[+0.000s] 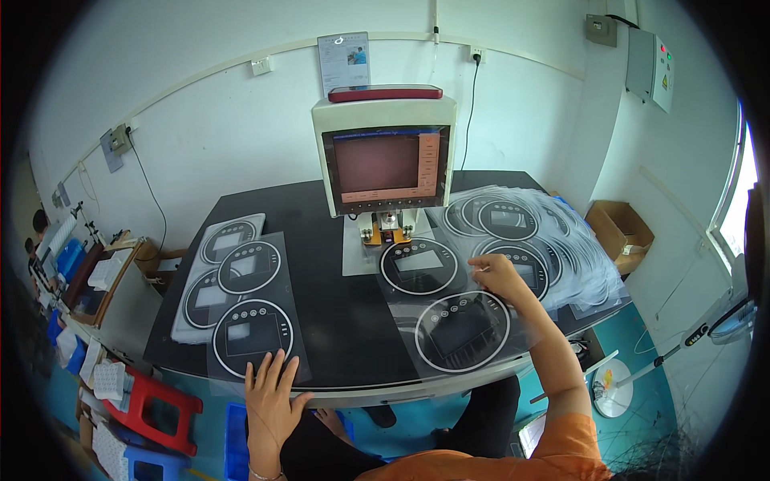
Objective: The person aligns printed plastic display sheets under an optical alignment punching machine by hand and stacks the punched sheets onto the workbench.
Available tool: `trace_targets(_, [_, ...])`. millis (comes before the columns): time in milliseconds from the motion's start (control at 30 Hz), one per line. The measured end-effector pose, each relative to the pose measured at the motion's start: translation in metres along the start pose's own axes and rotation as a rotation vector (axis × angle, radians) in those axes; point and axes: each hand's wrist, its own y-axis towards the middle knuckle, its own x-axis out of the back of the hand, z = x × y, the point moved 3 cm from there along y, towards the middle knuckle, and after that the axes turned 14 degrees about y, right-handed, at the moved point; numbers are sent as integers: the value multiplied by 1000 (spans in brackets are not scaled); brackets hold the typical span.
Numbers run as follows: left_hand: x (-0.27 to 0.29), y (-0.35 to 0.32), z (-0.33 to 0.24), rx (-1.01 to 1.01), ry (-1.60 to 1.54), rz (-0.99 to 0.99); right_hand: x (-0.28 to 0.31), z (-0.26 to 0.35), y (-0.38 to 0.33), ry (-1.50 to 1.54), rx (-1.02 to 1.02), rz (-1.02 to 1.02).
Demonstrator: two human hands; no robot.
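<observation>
A clear sheet [407, 314] printed with two black rings and dark panels lies on the table, its far end under the machine's head. My right hand [499, 276] is at this sheet's right edge, finger and thumb pinched together on it. My left hand [273, 394] rests with spread fingers on the near end of another clear printed sheet [285, 311] at the left. That sheet overlaps a stack of similar sheets [190, 321]. In front of the screen, the machine [387, 228] has a small brass-coloured fixture over a pale plate.
A large fanned pile of clear printed sheets [573, 260] covers the table's right side. A red phone-like slab [385, 94] lies atop the machine. Beyond the table are a cardboard box [619, 232], a red stool [156, 413] and a lamp arm [682, 345].
</observation>
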Motion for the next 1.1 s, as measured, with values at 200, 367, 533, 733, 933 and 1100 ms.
trace_targets(200, [14,12,-5,18,-191,-102,-7,10,-1,-158,176,-54])
trace_targets(367, [13,41,-29,95,-255,-413,-9,26,7,-203,226,-159])
trace_targets(533, [-16,65,-52,81,-264,-397,-2,3,27,-244,180,-189])
trace_targets(733, [-31,64,-55,90,-300,-362,3,-22,32,-241,161,-204])
trace_targets(933, [-30,64,-53,145,-99,-310,4,-23,22,-208,170,-163])
trace_targets(1100, [-29,61,-38,363,-534,-364,3,-20,18,-168,141,-175])
